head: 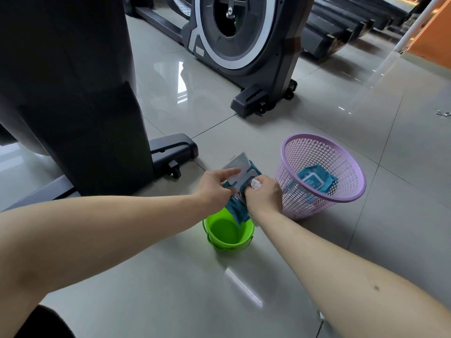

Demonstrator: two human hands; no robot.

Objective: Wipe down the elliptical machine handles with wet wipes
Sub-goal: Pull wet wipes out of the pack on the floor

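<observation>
A teal wet-wipe pack (240, 212) with its grey lid flap (238, 164) raised is held in the air above the floor. My left hand (214, 185) grips the pack and the flap. My right hand (264, 193) pinches a white wipe (255, 184) at the pack's opening. The dark body of an elliptical machine (73, 93) rises at the left; its handles are out of view. A second elliptical (234, 32) with a large flywheel stands further back.
A small green bucket (228, 234) sits on the tiled floor right under the pack. A lilac mesh basket (322, 174) stands to the right with another teal wipe pack (316, 181) inside. Treadmills (341, 28) line the far right. The near machine's wheeled foot (174, 150) juts out.
</observation>
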